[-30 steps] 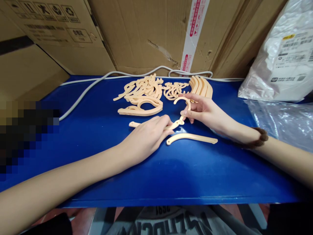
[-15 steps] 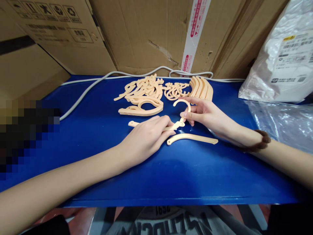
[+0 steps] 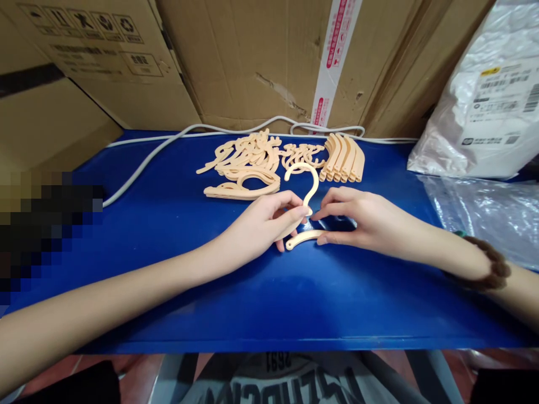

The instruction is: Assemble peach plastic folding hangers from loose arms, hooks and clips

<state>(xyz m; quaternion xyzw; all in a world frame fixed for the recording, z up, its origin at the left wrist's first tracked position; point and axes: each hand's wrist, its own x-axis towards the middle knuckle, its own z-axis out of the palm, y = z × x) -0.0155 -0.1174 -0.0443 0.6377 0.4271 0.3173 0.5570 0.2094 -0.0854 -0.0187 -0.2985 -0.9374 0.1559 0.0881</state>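
Observation:
My left hand point(image 3: 269, 219) is closed in a pinch on a cream hanger hook point(image 3: 312, 188), which stands upright with its curve above the fingers. Any arm piece joined to the hook is hidden by that hand. Just to the right, my right hand point(image 3: 357, 217) reaches over a loose curved hanger arm point(image 3: 301, 238) lying on the table. Its thumb touches or covers the arm's right part, while the index finger stays apart from the thumb, with blue table showing between them.
Behind my hands lie folded hangers point(image 3: 242, 192), a pile of hanger pieces point(image 3: 252, 151), several loose hooks point(image 3: 301, 154) and a row of hanger arms point(image 3: 345, 160). A white cable point(image 3: 143, 163) runs along the back by cardboard boxes point(image 3: 261, 62). A plastic parcel point(image 3: 475, 112) stands right.
My right hand has let go of the hook and moved down to the loose hanger arm. My left hand has turned and now holds the hook at its base.

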